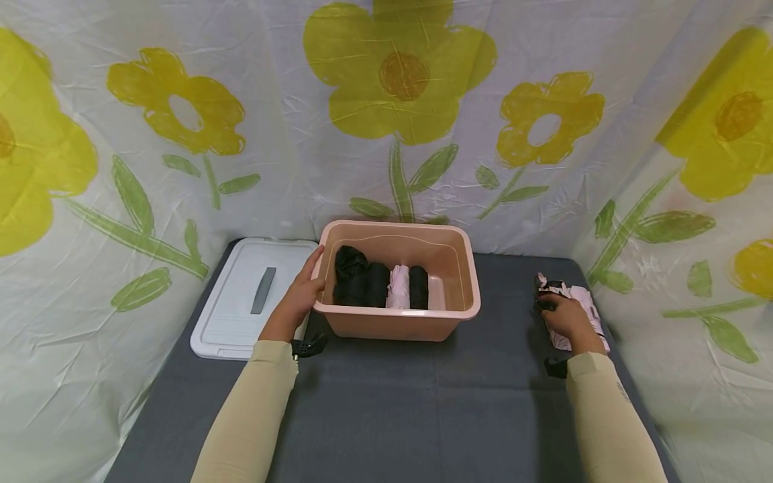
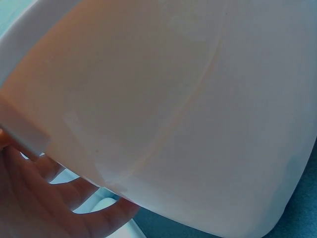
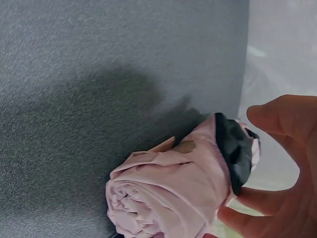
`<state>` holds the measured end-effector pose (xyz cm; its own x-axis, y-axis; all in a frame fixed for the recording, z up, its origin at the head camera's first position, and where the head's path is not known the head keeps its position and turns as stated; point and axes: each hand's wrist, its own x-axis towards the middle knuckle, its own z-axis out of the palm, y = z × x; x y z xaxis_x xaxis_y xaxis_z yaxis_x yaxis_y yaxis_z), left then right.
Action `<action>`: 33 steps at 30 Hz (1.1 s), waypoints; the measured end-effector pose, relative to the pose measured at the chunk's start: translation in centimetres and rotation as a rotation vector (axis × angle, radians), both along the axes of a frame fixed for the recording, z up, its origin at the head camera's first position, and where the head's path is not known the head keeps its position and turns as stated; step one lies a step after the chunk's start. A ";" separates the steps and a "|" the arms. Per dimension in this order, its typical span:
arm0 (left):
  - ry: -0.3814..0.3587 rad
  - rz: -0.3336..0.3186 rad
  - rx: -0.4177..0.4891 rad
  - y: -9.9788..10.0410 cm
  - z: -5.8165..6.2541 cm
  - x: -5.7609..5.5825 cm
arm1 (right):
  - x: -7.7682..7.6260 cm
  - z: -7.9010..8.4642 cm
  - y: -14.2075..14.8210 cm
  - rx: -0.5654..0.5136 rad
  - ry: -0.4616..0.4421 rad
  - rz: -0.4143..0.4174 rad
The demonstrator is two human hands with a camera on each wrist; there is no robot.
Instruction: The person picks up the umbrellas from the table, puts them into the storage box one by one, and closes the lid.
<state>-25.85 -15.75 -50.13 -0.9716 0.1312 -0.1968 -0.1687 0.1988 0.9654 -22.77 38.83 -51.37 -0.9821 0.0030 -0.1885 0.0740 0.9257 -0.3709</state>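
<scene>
Right grip point(image 1: 564, 318) curls round the pink umbrella point(image 3: 168, 198); left grip point(image 1: 300, 295) rests flat on the tub point(image 1: 465, 282).

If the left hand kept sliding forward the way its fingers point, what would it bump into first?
Nothing new, probably: the left hand already rests on the pink bin and would follow its side toward the flowered curtain.

Makeshift recording booth, flowered sheets point(image 1: 398, 100) around grey table point(image 1: 423, 409)

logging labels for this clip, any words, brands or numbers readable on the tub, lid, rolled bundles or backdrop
None: no text shows anywhere.
The peach tub, white lid and pink rolled bundle carry no lettering.
The backdrop shows only painted flowers.
A small mark on the right sleeve is too small to read.
</scene>
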 end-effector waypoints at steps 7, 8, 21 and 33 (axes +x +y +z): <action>-0.003 -0.002 0.018 0.0 0.9 0.4 | -0.3 0.5 -0.2 0.004 -0.087 0.008; -0.005 -0.001 0.017 0.0 0.9 0.3 | -0.4 0.5 -0.1 0.006 -0.104 0.007; 0.009 0.010 0.003 0.0 -0.1 0.0 | -1.8 0.2 1.0 0.076 -0.274 0.010; -0.020 0.010 0.013 0.1 1.2 0.6 | -2.0 -1.8 1.5 0.018 -0.177 0.099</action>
